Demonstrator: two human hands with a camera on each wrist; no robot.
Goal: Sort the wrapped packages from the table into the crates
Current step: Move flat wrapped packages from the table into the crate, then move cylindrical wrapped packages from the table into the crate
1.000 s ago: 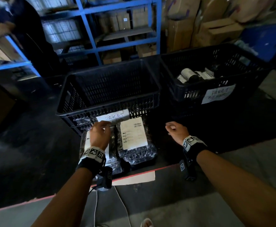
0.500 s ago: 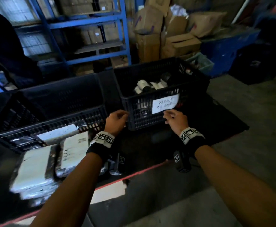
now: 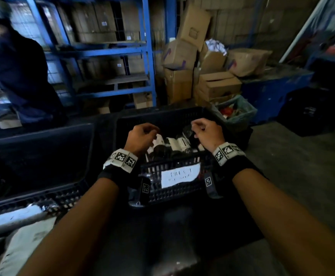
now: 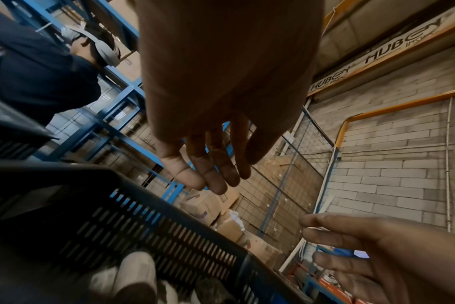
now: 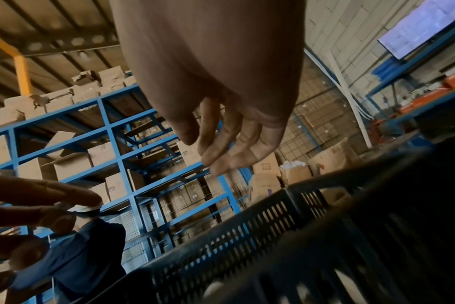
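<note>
Over the right-hand black slatted plastic crate (image 3: 174,177), the one with a white handwritten paper label on its near wall, we hold both hands above the load. Our left hand (image 3: 140,139) hangs at about ten o'clock of the crate's opening, fingers loosely curled and gripping nothing, as the left wrist view shows; our right hand (image 3: 207,133) sits at about two o'clock, fingers likewise slack and empty. Below and between them lie the dark wrapped rolls with white labels (image 3: 174,145), already in the crate, their long axes running roughly from six to twelve o'clock. The flat bubble-wrapped packages with white shipping labels (image 3: 23,238) that remain to be sorted rest on the dark table (image 3: 162,232) at about eight o'clock, in front of the second black crate (image 3: 43,156). We judge the left hand to be nearer them, so the next reach falls to it, back and to the left.
</note>
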